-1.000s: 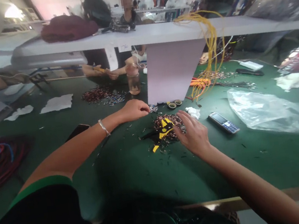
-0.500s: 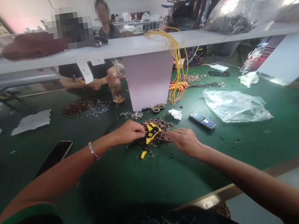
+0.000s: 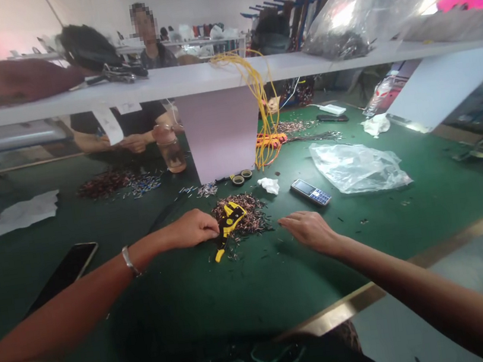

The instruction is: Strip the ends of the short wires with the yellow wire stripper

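Note:
A yellow and black wire stripper [image 3: 227, 226] lies on a pile of short wire pieces [image 3: 246, 213] on the green table [image 3: 239, 289]. My left hand [image 3: 192, 228] rests beside the tool with curled fingers touching its black handle; whether it grips it I cannot tell. My right hand [image 3: 309, 229] lies on the table right of the pile, fingers stretched flat, holding nothing.
A keypad phone [image 3: 311, 191], a crumpled white scrap [image 3: 269, 185], tape rolls [image 3: 241, 177] and a clear plastic bag [image 3: 356, 166] lie to the right. A smartphone [image 3: 68, 270] lies at left. Yellow wires [image 3: 259, 112] hang from the shelf [image 3: 209, 77]. Another person sits opposite with a jar [image 3: 171, 152].
My left hand came back from beyond the pile to the stripper's handle. My right hand left the pile and moved right onto the bare table. The camera view shifted rightwards.

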Demonstrator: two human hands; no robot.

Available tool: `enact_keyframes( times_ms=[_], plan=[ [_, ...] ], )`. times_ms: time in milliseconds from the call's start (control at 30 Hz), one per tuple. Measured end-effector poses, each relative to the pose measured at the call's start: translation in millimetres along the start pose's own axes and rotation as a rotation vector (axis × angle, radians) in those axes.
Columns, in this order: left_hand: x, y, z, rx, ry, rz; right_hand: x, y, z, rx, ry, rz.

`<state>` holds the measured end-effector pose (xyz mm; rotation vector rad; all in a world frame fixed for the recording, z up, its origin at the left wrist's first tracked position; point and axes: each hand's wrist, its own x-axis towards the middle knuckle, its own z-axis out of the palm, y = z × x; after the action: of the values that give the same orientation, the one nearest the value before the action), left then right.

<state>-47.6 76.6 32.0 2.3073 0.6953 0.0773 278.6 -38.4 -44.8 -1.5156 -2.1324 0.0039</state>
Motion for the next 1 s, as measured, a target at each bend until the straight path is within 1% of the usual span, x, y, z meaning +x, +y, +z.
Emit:
enact_keyframes(
  times_ms=[100, 133, 200, 300, 367, 433, 533, 600, 700, 867, 1000],
  plan=[
    [-3, 7, 1.0, -0.046, -0.077, -0.047, 0, 0, -6, -0.143, -0.200, -0.100],
    [-3, 10, 2.5, -0.071, -0.097, -0.066, 0, -3, -8, -0.173, -0.222, -0.105],
    [-2, 16, 7.9, -0.114, -0.107, -0.080, 1, -11, -10, -0.190, -0.224, -0.099],
    [5, 27, 20.4, -0.160, -0.048, -0.058, 3, -32, -7, -0.118, -0.204, -0.068],
    [11, 33, 29.5, -0.191, -0.018, -0.063, 3, -47, -2, -0.011, -0.180, -0.043],
    [15, 37, 36.7, -0.217, -0.024, -0.070, 4, -60, 4, 0.117, -0.153, -0.020],
    [17, 41, 40.2, -0.236, -0.040, -0.066, 6, -72, 8, 0.298, -0.134, -0.044],
    [14, 40, 38.3, -0.243, -0.055, -0.069, 6, -74, 7, 0.396, -0.159, -0.082],
    [7, 36, 34.5, -0.256, -0.091, -0.089, 3, -72, 2, 0.492, -0.240, -0.108],
    [0, 32, 35.2, -0.294, -0.158, -0.127, -5, -71, -3, 0.563, -0.314, -0.106],
    [-5, 33, 39.0, -0.360, -0.208, -0.133, -8, -69, -1, 0.603, -0.350, -0.089]
  ],
)
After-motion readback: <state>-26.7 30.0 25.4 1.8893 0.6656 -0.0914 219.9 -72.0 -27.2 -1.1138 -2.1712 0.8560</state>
